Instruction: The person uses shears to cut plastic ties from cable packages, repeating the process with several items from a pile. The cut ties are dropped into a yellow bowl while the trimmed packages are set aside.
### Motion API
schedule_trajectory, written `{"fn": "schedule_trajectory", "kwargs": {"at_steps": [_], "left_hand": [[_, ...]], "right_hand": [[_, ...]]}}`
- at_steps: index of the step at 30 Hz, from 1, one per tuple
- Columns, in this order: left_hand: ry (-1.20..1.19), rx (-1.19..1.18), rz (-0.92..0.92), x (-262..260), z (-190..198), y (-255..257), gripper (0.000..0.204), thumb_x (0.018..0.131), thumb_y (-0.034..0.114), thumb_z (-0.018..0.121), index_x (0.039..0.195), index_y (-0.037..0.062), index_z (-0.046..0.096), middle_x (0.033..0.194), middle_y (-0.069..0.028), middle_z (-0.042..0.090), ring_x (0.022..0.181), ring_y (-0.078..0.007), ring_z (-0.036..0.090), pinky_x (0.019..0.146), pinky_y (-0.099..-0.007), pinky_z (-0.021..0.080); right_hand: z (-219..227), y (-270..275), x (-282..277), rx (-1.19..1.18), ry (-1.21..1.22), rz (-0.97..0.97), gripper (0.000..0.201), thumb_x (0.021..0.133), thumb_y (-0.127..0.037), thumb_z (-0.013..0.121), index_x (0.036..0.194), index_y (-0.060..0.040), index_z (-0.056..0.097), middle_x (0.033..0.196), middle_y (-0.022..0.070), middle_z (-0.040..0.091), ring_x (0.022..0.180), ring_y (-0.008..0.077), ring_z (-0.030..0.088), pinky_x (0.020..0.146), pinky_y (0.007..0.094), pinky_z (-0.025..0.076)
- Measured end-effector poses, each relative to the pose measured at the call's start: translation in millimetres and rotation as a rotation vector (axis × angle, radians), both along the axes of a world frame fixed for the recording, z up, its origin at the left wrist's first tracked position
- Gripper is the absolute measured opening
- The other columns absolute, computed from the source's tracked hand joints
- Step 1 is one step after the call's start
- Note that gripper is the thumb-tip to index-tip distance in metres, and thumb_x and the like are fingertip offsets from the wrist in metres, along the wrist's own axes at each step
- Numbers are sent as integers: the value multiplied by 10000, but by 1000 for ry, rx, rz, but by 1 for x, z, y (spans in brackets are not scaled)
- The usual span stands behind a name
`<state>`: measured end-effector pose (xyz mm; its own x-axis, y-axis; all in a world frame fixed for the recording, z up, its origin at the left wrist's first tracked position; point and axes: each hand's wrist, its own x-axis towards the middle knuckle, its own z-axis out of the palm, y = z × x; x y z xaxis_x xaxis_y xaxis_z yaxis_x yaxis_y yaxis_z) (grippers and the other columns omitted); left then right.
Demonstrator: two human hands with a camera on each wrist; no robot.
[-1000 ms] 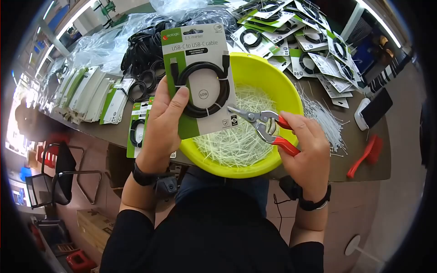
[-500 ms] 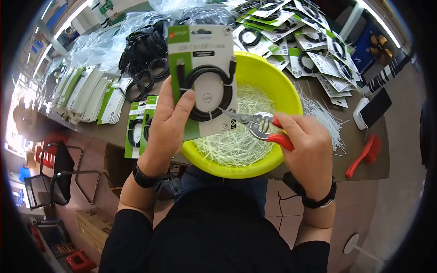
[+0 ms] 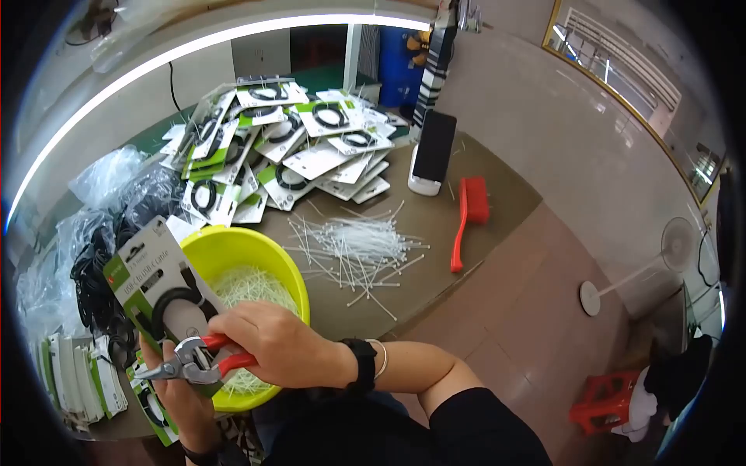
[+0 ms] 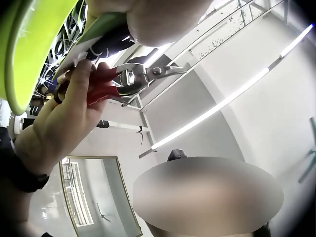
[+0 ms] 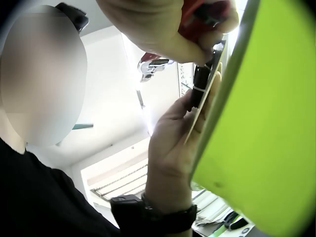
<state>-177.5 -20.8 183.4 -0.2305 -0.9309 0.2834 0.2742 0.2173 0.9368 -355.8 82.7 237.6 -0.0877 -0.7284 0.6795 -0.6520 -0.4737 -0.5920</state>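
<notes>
At the lower left of the head view, my left hand (image 3: 186,408) holds a white-and-green card (image 3: 134,252) labelled USB-C to USB-C cable, tilted over the tub's left side. A coiled black cable (image 3: 172,298) is fastened on the card's front. My right hand (image 3: 268,342) grips red-handled pruning shears (image 3: 194,359) in front of the card, its fingertips right at the coil. The blades point left, away from the cable. In the left wrist view, the right hand (image 4: 66,116) and the shears (image 4: 148,76) show beside the card's edge.
A yellow tub (image 3: 291,272) holds many pale plastic strips. White cable ties (image 3: 361,245) lie in a loose heap on the table. Behind are piled cable packs (image 3: 287,144), a phone on a stand (image 3: 434,151) and a red brush (image 3: 470,213). Stacked cards (image 3: 70,380) stand at left.
The head view has swung to the right. My right hand has moved from below the card up to the coil, and the shears' blades now lie across the card's lower part, pointing left.
</notes>
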Motion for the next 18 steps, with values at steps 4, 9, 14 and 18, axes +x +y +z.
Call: {"fn": "schedule_trajectory", "kwargs": {"at_steps": [4,9,14,18], "left_hand": [[186,71,51,-3,26,0,471,954,149,461,1379,11,313,1215,-96,491,1021,-172,533,829,-288,474],[254,77,198,71,30,-49,472,903,91,498,1340,-33,367,1342,-186,391,1200,-285,438,962,-366,423],[-545,-648,523,169,-13,-70,599,865,261,585,1335,-42,371,1349,-195,376,1216,-305,415,980,-400,401],[-711,-665,490,217,-18,-51,750,760,345,693,1320,-48,384,1353,-219,376,1231,-336,396,1004,-410,357]], "right_hand": [[3,-1,0,24,-324,117,386,718,-113,714,1045,-21,531,911,127,602,833,303,596,740,365,474],[15,3,-22,15,-208,43,367,726,-71,697,1055,-19,542,932,123,609,843,291,613,741,355,489],[12,4,-48,155,177,-58,325,706,-60,692,1004,-32,566,922,142,613,843,298,611,733,371,487],[2,-3,-74,-11,86,-184,418,691,-7,683,1091,-32,566,943,121,630,879,248,618,790,326,490]]}}
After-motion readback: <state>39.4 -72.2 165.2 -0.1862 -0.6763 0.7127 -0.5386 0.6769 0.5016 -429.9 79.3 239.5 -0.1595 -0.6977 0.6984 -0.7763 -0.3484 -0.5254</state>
